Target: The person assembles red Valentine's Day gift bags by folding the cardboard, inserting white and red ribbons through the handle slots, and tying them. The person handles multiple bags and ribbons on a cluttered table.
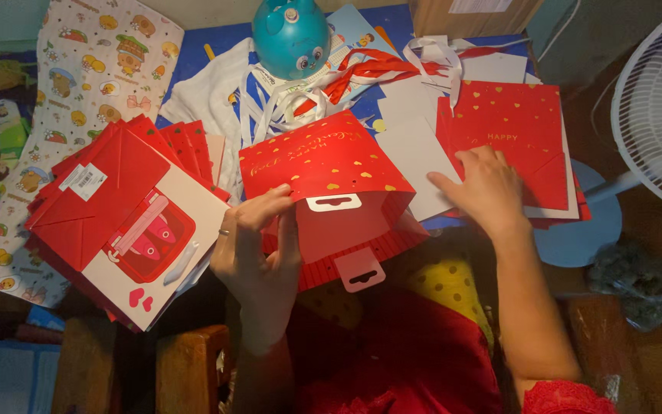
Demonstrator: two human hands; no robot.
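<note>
My left hand (258, 245) grips the near left edge of a red paper gift bag (331, 172) with gold hearts, held open in front of me. Its white and red hanger tabs (350, 238) stick out toward me. My right hand (480, 184) lies flat, fingers spread, on a stack of flat red gift bags (519, 126) to the right, with its fingertips by a white card sheet (415, 157). The hand holds nothing.
A pile of finished red and white bags (116, 222) lies at left. A tangle of white and red ribbons (331, 80) and a teal round toy (291, 34) sit behind. A white fan (657, 107) stands at right, a cardboard box (473, 14) at the back.
</note>
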